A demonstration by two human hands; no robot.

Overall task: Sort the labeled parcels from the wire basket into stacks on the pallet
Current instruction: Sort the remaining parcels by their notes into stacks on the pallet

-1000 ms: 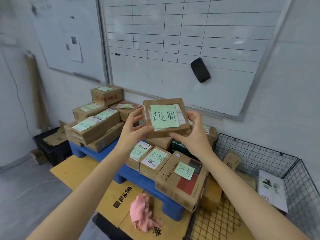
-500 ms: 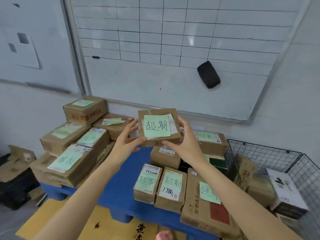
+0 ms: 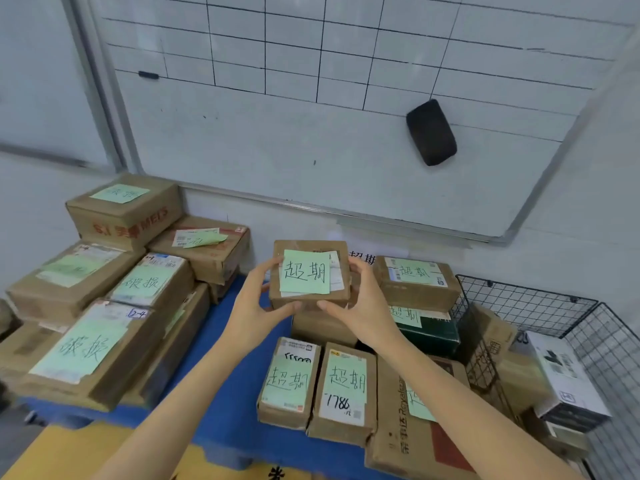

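Parcel [image 3: 309, 275], brown with a green note [image 3: 304, 271] on its top face, is held over the right-hand group on the blue pallet [image 3: 225, 341]. A second ago it was held higher, in front of the wall; it has since come down and toward the back of the group. It now sits directly above a brown box [image 3: 322, 329]. Whether the two touch cannot be told.

Meaning for the task: the note carries the same two characters as the notes on the neighbouring parcels [image 3: 346, 386]. By that match, this is judged the correct stack, and set-down is the step in hand. More boxes remain in the wire basket [image 3: 519, 306].

Grip state:
- Left hand [image 3: 258, 303]: fingers [image 3: 277, 262] curled onto the left edge, thumb under the near edge.
- Right hand [image 3: 360, 306]: fingers [image 3: 356, 268] wrapped round the right side, thumb at the near edge.
- Both hands grip the parcel; neither has released.
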